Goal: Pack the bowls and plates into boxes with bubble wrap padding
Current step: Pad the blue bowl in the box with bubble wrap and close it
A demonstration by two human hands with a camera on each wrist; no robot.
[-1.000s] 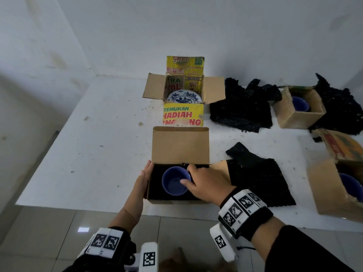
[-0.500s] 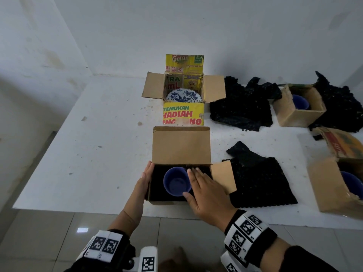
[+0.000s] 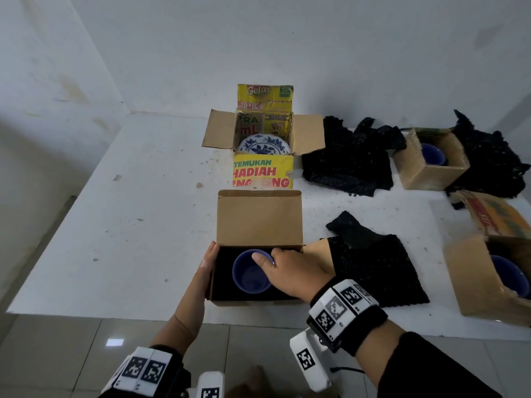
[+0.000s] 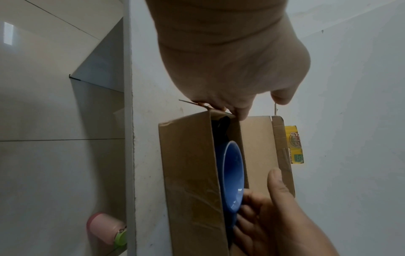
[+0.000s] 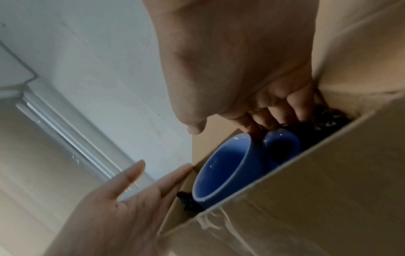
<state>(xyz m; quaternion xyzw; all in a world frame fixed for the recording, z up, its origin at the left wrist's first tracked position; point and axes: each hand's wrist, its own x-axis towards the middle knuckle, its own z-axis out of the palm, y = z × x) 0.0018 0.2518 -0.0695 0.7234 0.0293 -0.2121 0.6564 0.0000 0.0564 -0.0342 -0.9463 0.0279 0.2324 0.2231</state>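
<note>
A blue bowl point(image 3: 250, 278) with a small handle sits in black bubble wrap point(image 3: 222, 271) inside a brown cardboard box point(image 3: 260, 222) at the table's front edge. The box's back flap stands up. My left hand point(image 3: 205, 268) lies flat against the box's left wall with straight fingers. My right hand point(image 3: 287, 271) reaches into the box from the right. Its fingers point(image 4: 247, 207) curl down round the bowl's point(image 4: 233, 173) outer side by the handle point(image 5: 281, 147), and the thumb hovers over the rim. The fingertips are hidden between the bowl point(image 5: 223, 166) and the wrap point(image 5: 324, 124).
A yellow printed box point(image 3: 263, 173) behind holds a blue-and-white plate point(image 3: 263, 145). A black wrap sheet point(image 3: 373, 265) lies right of my box, with more wrap point(image 3: 347, 159) at the back. Two other boxes point(image 3: 431, 168) point(image 3: 474, 277) with blue bowls stand at the right.
Half a second ago my right hand lay flat over the box's right half. It has since dipped back in beside the bowl. The left hand stays against the box.
</note>
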